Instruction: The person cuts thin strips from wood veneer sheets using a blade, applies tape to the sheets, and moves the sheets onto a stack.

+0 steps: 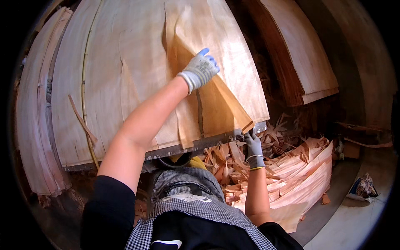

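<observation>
A raised, folded tan veneer strip [228,100] runs slantwise across a broad stack of pale wood veneer sheets [108,54]. My left hand [201,70], in a whitish glove with blue fingertips, is closed at the middle of this strip; the sheet partly hides its grip. At the stack's near right corner, my right hand [254,149], in a grey glove, has its fingers closed around the strip's narrow near end. Darker veneer pieces lie beneath the strip, and a dark gap shows between them.
A thin bamboo-like pole [84,83] lies along the stack's left part, beside a loose veneer sliver [82,121]. Scrap veneer [291,175] is heaped at the near right. Another veneer stack [304,46] stands at the far right, and layered sheets [35,108] at the left.
</observation>
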A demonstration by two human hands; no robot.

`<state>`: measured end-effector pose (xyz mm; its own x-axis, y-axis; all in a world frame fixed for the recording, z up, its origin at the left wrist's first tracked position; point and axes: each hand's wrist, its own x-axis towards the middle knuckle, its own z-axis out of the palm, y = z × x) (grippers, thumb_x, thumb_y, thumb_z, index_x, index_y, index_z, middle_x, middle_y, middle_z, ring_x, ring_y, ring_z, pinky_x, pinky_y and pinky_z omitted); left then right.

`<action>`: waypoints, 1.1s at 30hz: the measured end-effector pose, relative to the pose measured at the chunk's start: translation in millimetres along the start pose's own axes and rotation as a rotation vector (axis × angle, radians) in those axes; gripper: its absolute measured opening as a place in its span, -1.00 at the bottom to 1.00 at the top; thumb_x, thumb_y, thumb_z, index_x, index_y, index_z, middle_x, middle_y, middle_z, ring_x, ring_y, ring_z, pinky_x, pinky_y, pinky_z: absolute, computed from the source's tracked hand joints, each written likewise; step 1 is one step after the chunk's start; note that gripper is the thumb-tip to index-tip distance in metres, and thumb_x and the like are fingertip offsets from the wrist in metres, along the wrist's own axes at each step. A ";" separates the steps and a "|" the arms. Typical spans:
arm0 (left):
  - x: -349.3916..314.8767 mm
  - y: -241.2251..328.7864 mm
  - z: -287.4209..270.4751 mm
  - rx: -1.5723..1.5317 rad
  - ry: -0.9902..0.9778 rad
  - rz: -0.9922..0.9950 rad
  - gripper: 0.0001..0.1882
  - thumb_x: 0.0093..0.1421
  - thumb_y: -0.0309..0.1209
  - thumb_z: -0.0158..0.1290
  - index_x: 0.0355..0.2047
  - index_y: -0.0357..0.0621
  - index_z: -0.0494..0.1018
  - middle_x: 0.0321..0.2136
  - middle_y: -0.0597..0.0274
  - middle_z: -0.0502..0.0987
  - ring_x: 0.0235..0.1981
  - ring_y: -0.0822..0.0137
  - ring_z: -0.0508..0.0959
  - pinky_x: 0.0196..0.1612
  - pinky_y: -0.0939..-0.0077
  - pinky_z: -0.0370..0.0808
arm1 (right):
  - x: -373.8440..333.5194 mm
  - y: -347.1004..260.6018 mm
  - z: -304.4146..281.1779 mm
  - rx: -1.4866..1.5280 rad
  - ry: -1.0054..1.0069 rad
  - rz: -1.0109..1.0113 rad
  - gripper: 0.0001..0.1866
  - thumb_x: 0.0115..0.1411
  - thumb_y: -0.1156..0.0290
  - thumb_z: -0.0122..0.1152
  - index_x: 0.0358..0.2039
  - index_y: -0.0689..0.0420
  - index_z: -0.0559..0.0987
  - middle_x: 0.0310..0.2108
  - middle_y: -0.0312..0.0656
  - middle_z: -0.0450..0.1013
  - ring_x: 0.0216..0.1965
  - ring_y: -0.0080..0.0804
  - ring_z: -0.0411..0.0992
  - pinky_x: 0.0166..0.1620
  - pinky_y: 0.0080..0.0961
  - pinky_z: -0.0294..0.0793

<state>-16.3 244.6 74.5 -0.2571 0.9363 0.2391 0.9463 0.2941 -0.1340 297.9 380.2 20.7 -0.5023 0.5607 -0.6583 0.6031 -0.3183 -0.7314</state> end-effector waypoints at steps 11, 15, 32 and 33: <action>-85.6 -33.1 35.9 -0.067 -0.104 -0.062 -0.87 -0.08 -0.49 -0.10 -0.57 0.04 0.44 -0.46 0.37 0.47 -0.25 0.36 0.44 0.09 0.29 0.18 | -0.5 -25.7 56.3 0.106 -0.096 -0.005 -0.83 -0.05 0.44 0.23 -0.47 0.26 0.50 -0.72 -0.38 0.30 -0.80 -0.66 0.18 -0.77 -0.72 0.09; -111.4 -34.0 45.4 -0.059 -0.092 -0.074 -0.81 -0.07 -0.50 -0.11 -0.44 0.05 0.45 -0.31 0.33 0.46 -0.18 0.31 0.41 0.07 0.28 0.19 | 17.7 13.0 68.4 -0.322 0.091 -0.315 -0.78 -0.14 0.45 0.21 -0.44 0.30 0.51 -0.61 -0.20 0.46 -0.54 -0.51 0.40 -0.42 -0.57 0.39; -126.5 59.2 29.9 -0.311 -0.178 -0.203 -0.39 0.05 -0.09 -0.11 0.09 -0.08 0.16 0.14 0.10 0.10 0.17 0.08 0.05 0.20 0.17 -0.13 | -0.7 11.6 80.4 -0.344 0.108 -0.232 -0.79 -0.12 0.39 0.19 -0.52 0.28 0.50 -0.62 -0.10 0.45 -0.57 -0.42 0.43 -0.49 -0.53 0.37; -124.9 58.9 29.1 -0.312 -0.185 -0.203 -0.39 0.05 -0.09 -0.10 0.09 -0.09 0.16 0.14 0.10 0.10 0.17 0.08 0.05 0.20 0.18 -0.13 | -0.3 9.1 78.4 -0.341 0.115 -0.244 -0.79 -0.11 0.40 0.18 -0.49 0.28 0.50 -0.60 -0.09 0.45 -0.56 -0.38 0.43 -0.47 -0.51 0.38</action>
<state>65.9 150.6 8.7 -0.4481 0.8926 0.0497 0.8796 0.4303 0.2028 254.9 317.1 0.3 -0.5953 0.6757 -0.4348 0.6550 0.0947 -0.7497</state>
